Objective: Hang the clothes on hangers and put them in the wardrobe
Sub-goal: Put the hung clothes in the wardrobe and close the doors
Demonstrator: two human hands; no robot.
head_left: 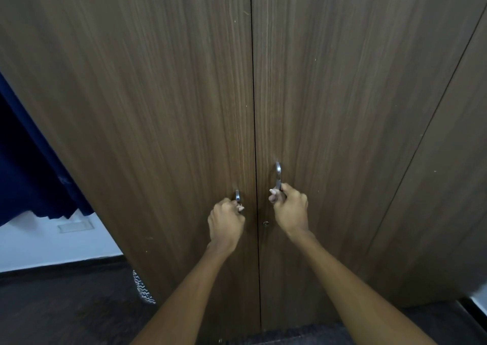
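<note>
Two tall doors of a dark brown wood-grain wardrobe (pixel 184 94) fill the view, meeting at a thin dark vertical seam down the middle. Both doors sit flush; the interior and its contents are hidden. Left door (pixel 147 133) and right door (pixel 342 107) each carry one curved silver metal handle, two handles counted. The left handle (pixel 237 195) shows only its upper end above the knuckles; the right handle (pixel 278 173) shows most of its upper arc. One small round keyhole (pixel 266 223) sits on the right door just beside the seam, between the two wrists.

Left hand (pixel 226 220): fingers curled round the lower part of the left handle, holding it. Right hand (pixel 290 207): fingers curled round the lower part of the right handle, holding it. Both bare forearms reach up from the bottom edge.

A third wood-grain panel (pixel 453 173) stands to the right of the right door. To the left hangs a dark navy blue curtain (pixel 29 165) above a pale white wall (pixel 52 247) with one pale rectangular wall plate (pixel 75 226). One patch of black-and-white zigzag fabric (pixel 142 288) shows at the wardrobe's lower left corner, on the dark floor (pixel 66 310).
</note>
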